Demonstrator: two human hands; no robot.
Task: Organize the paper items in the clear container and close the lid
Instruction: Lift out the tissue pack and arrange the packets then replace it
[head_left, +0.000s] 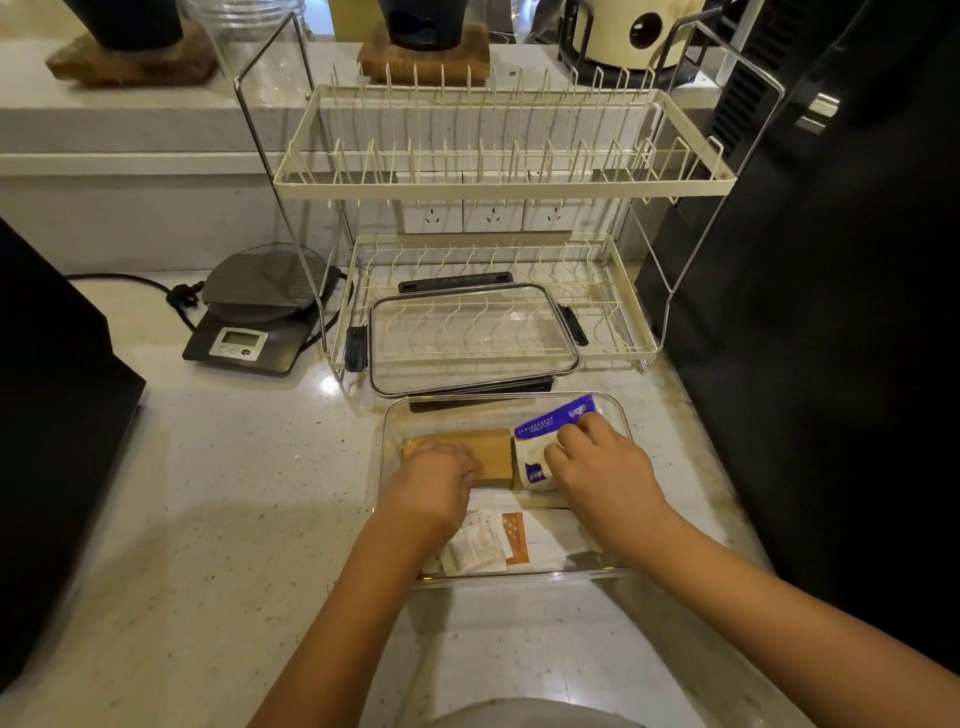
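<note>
In the clear container (621, 410), a brown packet (467, 447) is gripped by the left hand (434, 480) and a tissue pack (535, 457) by the right hand (597, 462), seemingly for tidy alignment; beyond both, the lid (470, 332) lies off.

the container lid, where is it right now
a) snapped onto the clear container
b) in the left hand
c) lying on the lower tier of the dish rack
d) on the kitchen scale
c: the lid lies flat on the dish rack lower tier, behind the open clear container.
</note>
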